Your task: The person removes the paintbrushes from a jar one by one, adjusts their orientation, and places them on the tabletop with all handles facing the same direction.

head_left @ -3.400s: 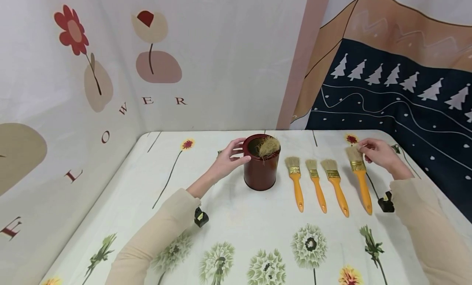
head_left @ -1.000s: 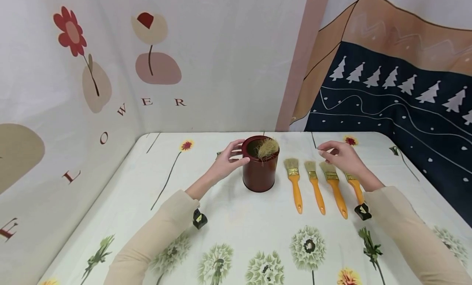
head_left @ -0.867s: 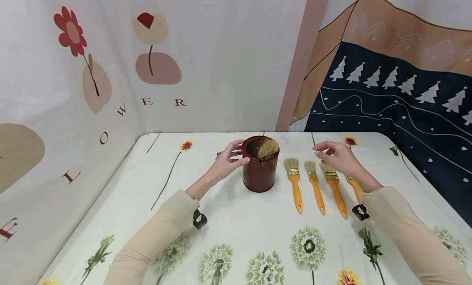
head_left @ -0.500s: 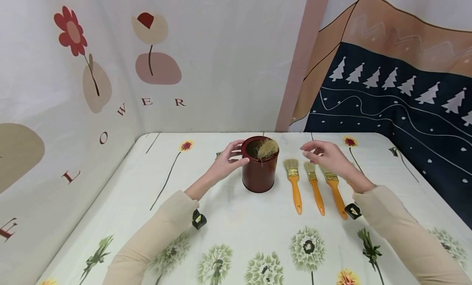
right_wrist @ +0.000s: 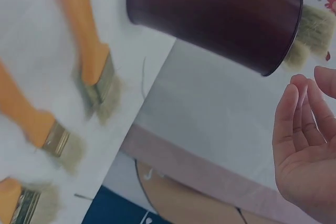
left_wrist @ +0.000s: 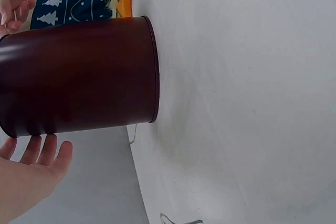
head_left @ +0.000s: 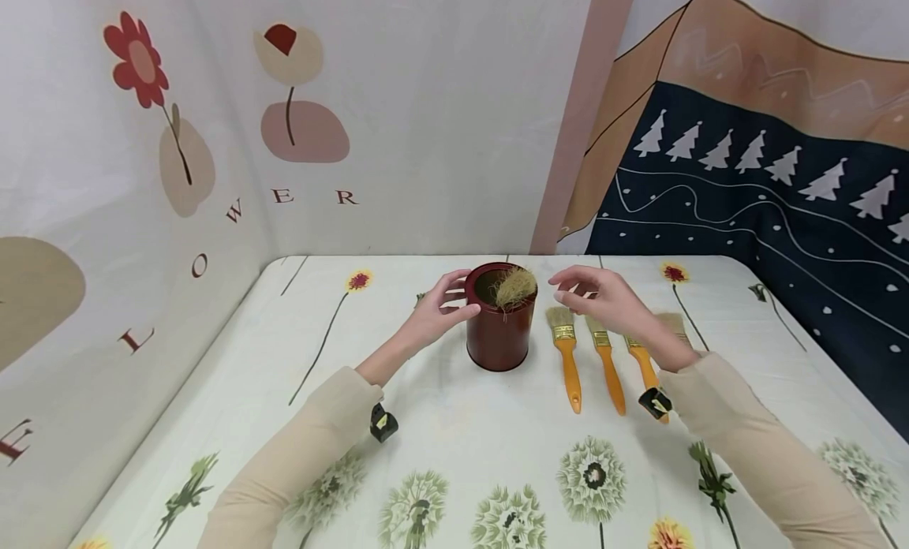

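Observation:
My left hand (head_left: 436,311) grips the side of a dark red-brown can (head_left: 499,340) near its rim, thumb on the near side and fingers round the back. The can stands upright. A clump of tan, straw-like fibres (head_left: 517,287) sticks out over the right of its opening. Close to the right of the rim hovers my right hand (head_left: 600,299), fingers loosely bent, thumb apart, with nothing plainly held. In the right wrist view, the fingertips of this hand (right_wrist: 307,124) are near the fibres but apart from the can. In the left wrist view, fingers (left_wrist: 48,150) touch the can's wall.
Several flat paintbrushes with orange handles lie in a row right of the can, the nearest being one paintbrush (head_left: 568,360). My right hand and forearm partly cover the others. A flower-printed white cloth (head_left: 454,423) covers the table; printed curtains hang behind.
My right hand has moved left from the rightmost paintbrush, over the others, to beside the can's rim. My left hand and the can stay in place.

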The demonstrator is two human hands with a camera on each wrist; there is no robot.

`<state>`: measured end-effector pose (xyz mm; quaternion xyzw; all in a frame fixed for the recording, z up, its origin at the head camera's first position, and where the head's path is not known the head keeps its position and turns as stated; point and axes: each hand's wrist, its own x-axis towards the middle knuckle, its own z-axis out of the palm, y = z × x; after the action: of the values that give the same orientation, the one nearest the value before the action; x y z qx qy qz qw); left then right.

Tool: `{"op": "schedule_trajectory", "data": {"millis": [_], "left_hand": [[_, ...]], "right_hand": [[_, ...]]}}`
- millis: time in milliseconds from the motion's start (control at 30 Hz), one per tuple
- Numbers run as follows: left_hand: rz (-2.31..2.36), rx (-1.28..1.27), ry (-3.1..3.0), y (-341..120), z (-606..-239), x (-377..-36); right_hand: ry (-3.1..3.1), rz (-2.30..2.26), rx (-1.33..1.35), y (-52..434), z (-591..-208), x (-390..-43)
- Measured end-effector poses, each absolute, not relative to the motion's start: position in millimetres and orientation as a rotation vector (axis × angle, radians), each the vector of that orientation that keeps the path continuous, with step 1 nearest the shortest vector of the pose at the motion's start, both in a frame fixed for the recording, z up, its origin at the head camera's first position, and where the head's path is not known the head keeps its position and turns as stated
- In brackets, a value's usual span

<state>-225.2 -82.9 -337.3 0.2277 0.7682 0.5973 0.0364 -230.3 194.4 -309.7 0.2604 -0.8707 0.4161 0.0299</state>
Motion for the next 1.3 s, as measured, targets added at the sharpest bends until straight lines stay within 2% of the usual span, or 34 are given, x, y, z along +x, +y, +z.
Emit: {"op": "schedule_trajectory", "data": {"millis": [600,933,1300], "left_hand": [[1.814,0.687,2.375,-83,-338,-227],[1.805,0.673,2.379,-84,-339,-226],[1.816,0.679,2.371,-83,-337,-225]], "right_hand": [[-2.659,1.317,0.935,161,-295,-229],[-2.66,1.295,0.943,144,-272,-205],[-2.609,1.244,0.9,150,-304,-234]]}}
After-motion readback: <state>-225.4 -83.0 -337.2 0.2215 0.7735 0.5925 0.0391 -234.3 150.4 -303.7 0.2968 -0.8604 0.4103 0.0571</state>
